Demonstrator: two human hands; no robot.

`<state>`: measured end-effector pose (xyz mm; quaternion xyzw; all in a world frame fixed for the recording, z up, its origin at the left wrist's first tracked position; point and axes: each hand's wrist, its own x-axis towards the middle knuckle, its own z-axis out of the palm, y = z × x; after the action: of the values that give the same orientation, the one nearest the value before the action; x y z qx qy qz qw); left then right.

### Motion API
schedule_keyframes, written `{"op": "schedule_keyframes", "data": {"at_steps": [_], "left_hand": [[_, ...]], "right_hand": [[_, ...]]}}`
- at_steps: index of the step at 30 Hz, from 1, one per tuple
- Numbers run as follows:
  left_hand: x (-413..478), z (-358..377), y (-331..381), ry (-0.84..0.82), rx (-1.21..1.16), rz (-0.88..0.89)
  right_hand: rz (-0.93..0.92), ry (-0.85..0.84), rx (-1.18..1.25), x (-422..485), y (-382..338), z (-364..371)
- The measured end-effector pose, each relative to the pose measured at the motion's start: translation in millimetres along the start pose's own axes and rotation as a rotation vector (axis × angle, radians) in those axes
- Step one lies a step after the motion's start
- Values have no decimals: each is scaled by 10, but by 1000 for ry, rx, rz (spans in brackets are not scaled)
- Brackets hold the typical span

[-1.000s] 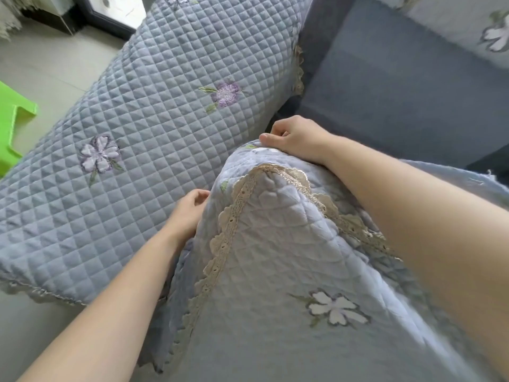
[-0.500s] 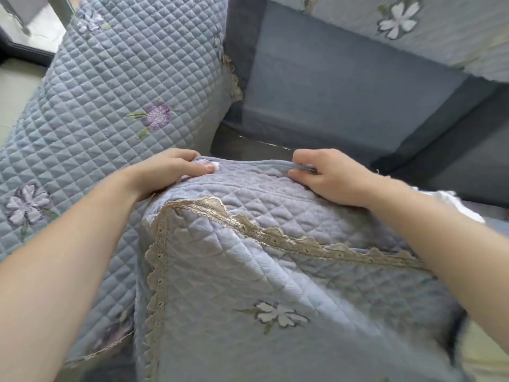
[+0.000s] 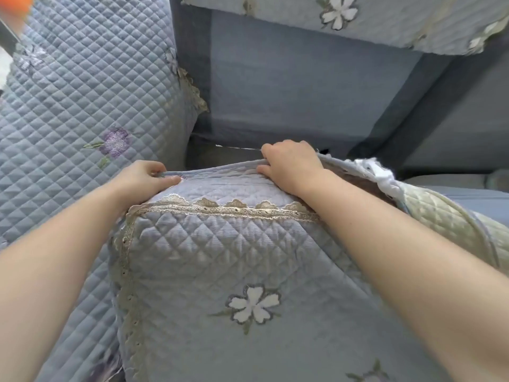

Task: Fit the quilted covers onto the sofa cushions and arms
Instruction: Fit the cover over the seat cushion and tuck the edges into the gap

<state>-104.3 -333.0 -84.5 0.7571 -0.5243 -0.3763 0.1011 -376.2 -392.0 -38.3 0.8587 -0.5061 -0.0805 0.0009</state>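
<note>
Both hands held the far edge of the quilted cover [image 3: 220, 257]. The left hand [image 3: 143, 177] pinched the thin hem between its thumb and curled fingers. The right hand [image 3: 289, 166] had its fingers curled over the same hem, a little way off from the left hand. The hem ran in a line from one hand to the other.

The quilted cover lay under both arms and was pulled over something boxy that it hid. Just below the hands, a lace trim [image 3: 225, 208] ran across the cover from one wrist to the other. It turned down the side under the left arm. Between the two arms sat a white flower [image 3: 253, 304] sewn on the cloth. By the right wrist the cover was folded back and showed its pale underside [image 3: 440, 216].

Beside the left hand was the covered sofa arm [image 3: 68, 106], with a purple flower [image 3: 115, 142] on it. Past the fingers of both hands stood the bare sofa back [image 3: 303, 86]. Another flowered cover [image 3: 385, 20] hung over its top.
</note>
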Motion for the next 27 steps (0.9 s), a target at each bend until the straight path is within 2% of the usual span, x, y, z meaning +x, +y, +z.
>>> {"op": "schedule_keyframes", "data": {"at_steps": [3, 5, 8, 11, 13, 16, 18, 21, 23, 25, 27], "left_hand": [[-64, -101, 288, 34, 381, -42], [-174, -106, 598, 80, 471, -20], [-487, 226, 1321, 59, 267, 163], [-916, 861, 2040, -77, 157, 431], [-1075, 1233, 2338, -61, 133, 473], [-1089, 1520, 2629, 69, 194, 300], [-1041, 1599, 2761, 156, 164, 228], [-957, 1668, 2930, 336, 90, 158], [-922, 1723, 3043, 381, 80, 130], [-886, 1752, 3090, 399, 90, 145], [-835, 1798, 3121, 418, 32, 173]], "right_hand": [[1, 51, -103, -419, 112, -174], [7, 174, -81, -805, 256, -260], [20, 430, -124, -1422, 584, -295], [35, 518, -200, -1986, 1000, -228], [146, 524, -178, -2295, 1272, -181], [387, 432, 13, -2659, 1545, -127], [476, 361, 96, -2849, 1485, -56], [458, 298, 144, -3089, 1501, 28], [375, 356, 120, -3020, 1914, -58], [370, 393, 109, -2744, 2415, -236], [371, 296, 65, -2415, 2773, -312]]}}
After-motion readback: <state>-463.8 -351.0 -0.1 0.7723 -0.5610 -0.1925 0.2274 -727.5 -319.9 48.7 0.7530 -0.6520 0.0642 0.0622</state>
